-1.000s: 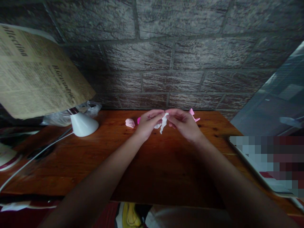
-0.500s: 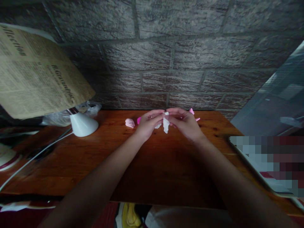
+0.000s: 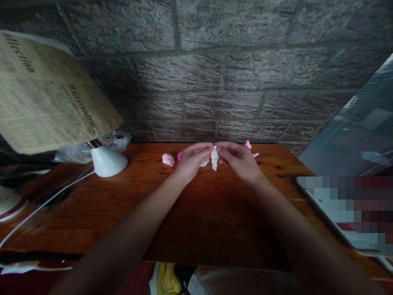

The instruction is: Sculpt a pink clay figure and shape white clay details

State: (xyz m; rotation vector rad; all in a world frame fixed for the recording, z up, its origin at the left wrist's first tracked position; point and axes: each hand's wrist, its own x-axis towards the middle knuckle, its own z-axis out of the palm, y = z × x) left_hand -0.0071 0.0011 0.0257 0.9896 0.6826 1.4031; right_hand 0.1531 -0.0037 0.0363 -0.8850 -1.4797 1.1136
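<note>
My left hand (image 3: 192, 159) and my right hand (image 3: 238, 160) meet over the far middle of the wooden table (image 3: 190, 213). Both pinch the top of a small white soft piece (image 3: 214, 158) that hangs between the fingertips. A ring shows on a finger of my left hand. A pale pink lump (image 3: 168, 159) lies on the table just left of my left hand. A bright pink bit (image 3: 179, 155) peeks out behind my left hand, and pink pieces (image 3: 250, 148) show behind my right hand.
A white lamp base (image 3: 107, 161) with a newsprint-patterned shade (image 3: 46, 94) stands at the left, its cable (image 3: 39, 205) running toward the near edge. Crumpled clear plastic (image 3: 115, 141) lies behind it. A brick wall backs the table. A blurred flat object (image 3: 344, 213) lies at right.
The white piece hung long and twisted a second ago; now it is shorter and bunched between my fingertips. Both hands have stayed in nearly the same place.
</note>
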